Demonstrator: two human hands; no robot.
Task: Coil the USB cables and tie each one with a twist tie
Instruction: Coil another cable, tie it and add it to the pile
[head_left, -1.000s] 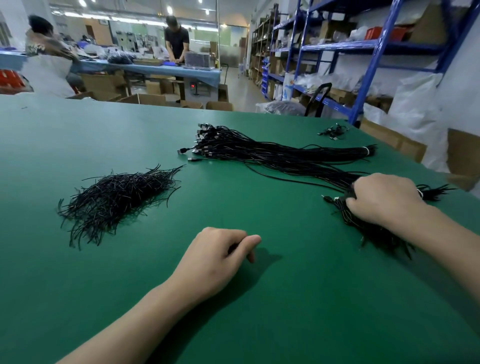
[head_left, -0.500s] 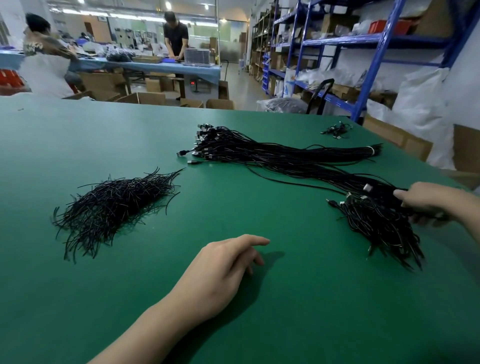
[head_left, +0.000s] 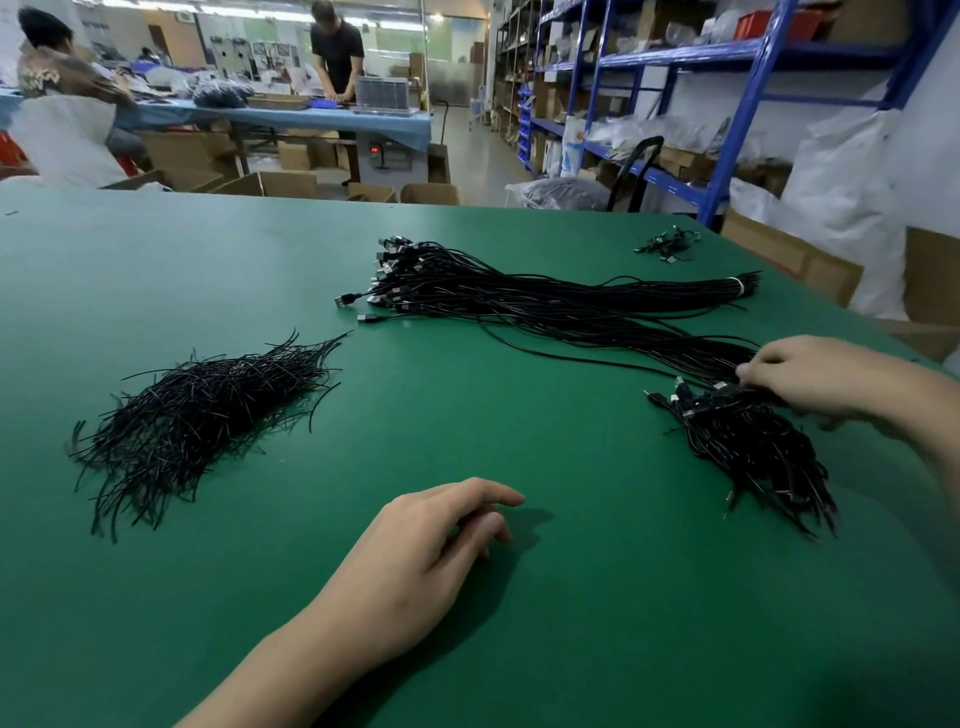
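Reaching into a loose heap of USB cables (head_left: 753, 447), a worker's right hand (head_left: 821, 374) bends its fingers (head_left: 763, 364) down among the connector ends, apparently to single out one cable for coiling; whether a cable is already pinched cannot be told. The heap lies on the worker's side of the long bundle (head_left: 545, 299), touching its trailing strands, likely drawn there to keep stock within reach. The bundle itself stretches across the green bench (head_left: 571, 649), plugs fanned at one end and a white band (head_left: 735, 286) cinching the other, which keeps the unworked cables from tangling. Twist ties (head_left: 202, 410) sit in a pile well apart from the bundle, off its plug end and nearer the worker, probably placed for the left hand (head_left: 415, 551), which rests on the bench below the bundle with fingers loosely curled and holding nothing. Beyond the bundle, near the bench's far edge, lies a small cluster (head_left: 667, 244) of cables. No tied coil is visible close by.
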